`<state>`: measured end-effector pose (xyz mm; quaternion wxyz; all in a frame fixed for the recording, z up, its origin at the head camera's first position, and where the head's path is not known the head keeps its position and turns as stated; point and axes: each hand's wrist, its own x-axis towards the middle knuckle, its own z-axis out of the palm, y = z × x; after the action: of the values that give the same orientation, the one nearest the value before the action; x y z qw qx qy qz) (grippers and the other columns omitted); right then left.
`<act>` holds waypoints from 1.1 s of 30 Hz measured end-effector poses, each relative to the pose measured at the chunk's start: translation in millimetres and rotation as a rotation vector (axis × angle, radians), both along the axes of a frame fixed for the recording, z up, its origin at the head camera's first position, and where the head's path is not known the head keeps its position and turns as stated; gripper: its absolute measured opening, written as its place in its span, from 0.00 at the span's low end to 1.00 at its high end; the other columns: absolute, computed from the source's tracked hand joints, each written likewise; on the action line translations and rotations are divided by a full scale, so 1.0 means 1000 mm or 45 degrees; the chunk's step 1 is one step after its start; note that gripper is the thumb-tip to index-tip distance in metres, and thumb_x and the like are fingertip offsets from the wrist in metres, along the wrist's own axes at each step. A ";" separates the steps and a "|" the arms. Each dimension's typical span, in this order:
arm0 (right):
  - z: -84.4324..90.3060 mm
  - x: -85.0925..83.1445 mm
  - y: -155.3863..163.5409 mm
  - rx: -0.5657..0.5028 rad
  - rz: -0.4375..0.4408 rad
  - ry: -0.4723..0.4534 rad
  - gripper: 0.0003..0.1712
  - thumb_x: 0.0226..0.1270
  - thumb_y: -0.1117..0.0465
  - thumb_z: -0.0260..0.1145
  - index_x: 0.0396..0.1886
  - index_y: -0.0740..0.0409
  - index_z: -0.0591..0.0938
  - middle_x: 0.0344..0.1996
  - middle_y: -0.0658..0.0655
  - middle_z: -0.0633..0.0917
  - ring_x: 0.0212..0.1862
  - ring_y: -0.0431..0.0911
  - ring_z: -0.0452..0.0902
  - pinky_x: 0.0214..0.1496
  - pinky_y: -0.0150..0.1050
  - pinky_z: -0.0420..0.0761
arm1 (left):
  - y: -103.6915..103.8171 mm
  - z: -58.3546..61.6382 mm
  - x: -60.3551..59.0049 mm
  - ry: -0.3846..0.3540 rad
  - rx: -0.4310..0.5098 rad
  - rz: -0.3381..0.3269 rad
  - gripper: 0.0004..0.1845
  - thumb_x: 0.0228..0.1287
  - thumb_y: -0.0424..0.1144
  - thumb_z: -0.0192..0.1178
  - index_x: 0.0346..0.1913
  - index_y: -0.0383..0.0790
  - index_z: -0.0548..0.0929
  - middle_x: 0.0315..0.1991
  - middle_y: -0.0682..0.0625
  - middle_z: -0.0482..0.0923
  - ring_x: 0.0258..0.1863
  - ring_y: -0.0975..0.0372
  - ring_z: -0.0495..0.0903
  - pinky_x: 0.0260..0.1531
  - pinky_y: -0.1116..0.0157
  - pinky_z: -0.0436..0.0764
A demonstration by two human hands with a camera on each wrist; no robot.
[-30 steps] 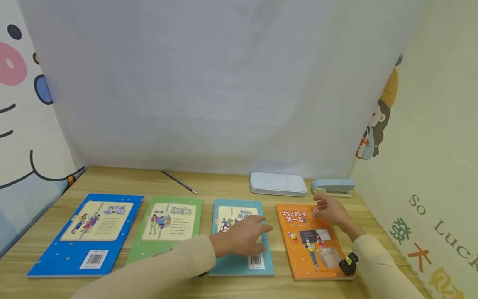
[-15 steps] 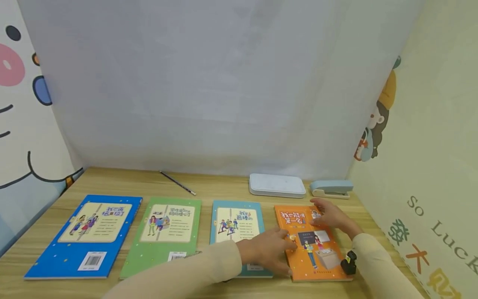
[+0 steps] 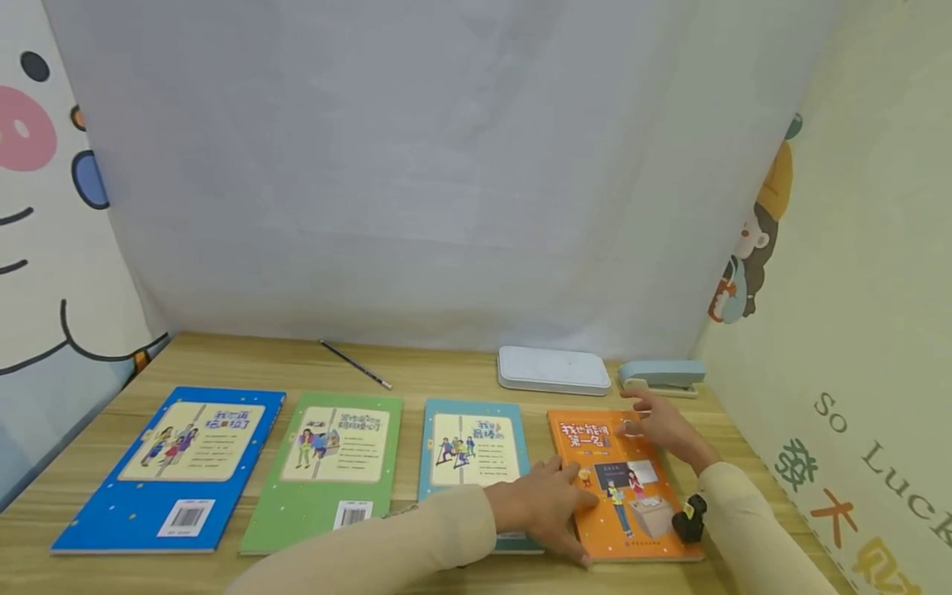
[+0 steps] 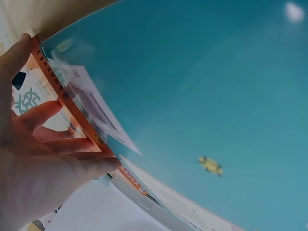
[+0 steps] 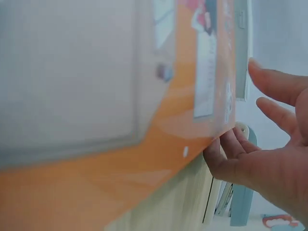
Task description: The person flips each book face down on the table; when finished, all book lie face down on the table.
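An orange book (image 3: 595,479) lies flat on the table, its illustrated cover facing up. My left hand (image 3: 546,504) is at its left side, fingers spread, fingertips (image 4: 55,108) along the spine. That hand also reaches over the lower right part of a light-blue book (image 3: 476,426). At the upper right of the orange book is my right hand (image 3: 665,426). In the right wrist view, some of its fingers (image 5: 221,161) meet the book's edge while others extend clear of it. A green book (image 3: 338,446) and a dark-blue book (image 3: 178,471) lie further left, back covers up.
Along the back of the wooden table (image 3: 439,372) lie a pencil (image 3: 353,364), a pale-blue flat case (image 3: 554,369) and a blue stapler (image 3: 662,376). A white cloth (image 3: 416,165) hangs behind. Walls with printed cartoons stand at both sides.
My left hand has moved right, from over the light-blue book to the orange book's left edge. My right hand stays near the upper right edge, its fingers shifting slightly. The books hold their places.
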<state>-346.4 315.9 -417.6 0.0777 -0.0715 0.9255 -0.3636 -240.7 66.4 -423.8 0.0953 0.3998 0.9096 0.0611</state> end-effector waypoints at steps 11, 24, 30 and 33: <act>0.004 0.003 0.032 -0.391 0.064 -0.226 0.41 0.74 0.68 0.59 0.77 0.72 0.48 0.69 0.86 0.58 0.65 0.69 0.71 0.59 0.53 0.82 | 0.004 0.000 0.000 -0.015 -0.015 -0.018 0.37 0.56 0.67 0.67 0.69 0.62 0.75 0.75 0.46 0.63 0.75 0.43 0.61 0.72 0.51 0.66; 0.004 0.005 0.054 -0.611 0.370 -0.586 0.53 0.74 0.71 0.55 0.79 0.56 0.27 0.57 0.64 0.80 0.51 0.54 0.85 0.50 0.54 0.86 | 0.005 0.001 -0.003 -0.008 -0.036 -0.019 0.38 0.54 0.67 0.68 0.69 0.63 0.74 0.74 0.48 0.64 0.75 0.46 0.61 0.73 0.52 0.65; 0.013 0.009 0.052 -0.640 0.383 -0.534 0.52 0.74 0.72 0.53 0.77 0.59 0.25 0.53 0.58 0.82 0.49 0.51 0.85 0.48 0.51 0.87 | 0.003 0.001 -0.005 -0.018 -0.022 -0.032 0.39 0.53 0.67 0.69 0.69 0.62 0.74 0.73 0.48 0.66 0.75 0.46 0.61 0.73 0.50 0.66; 0.018 0.012 0.051 -0.644 0.373 -0.517 0.52 0.75 0.71 0.53 0.77 0.58 0.25 0.52 0.57 0.83 0.49 0.50 0.86 0.47 0.50 0.87 | 0.001 0.002 -0.006 -0.019 -0.015 -0.045 0.39 0.53 0.66 0.70 0.69 0.61 0.74 0.69 0.50 0.68 0.73 0.47 0.63 0.71 0.52 0.67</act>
<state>-334.3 366.8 -399.7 0.2911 -0.1467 0.7518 -0.5731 -246.6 67.1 -421.6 0.1055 0.4147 0.9020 0.0569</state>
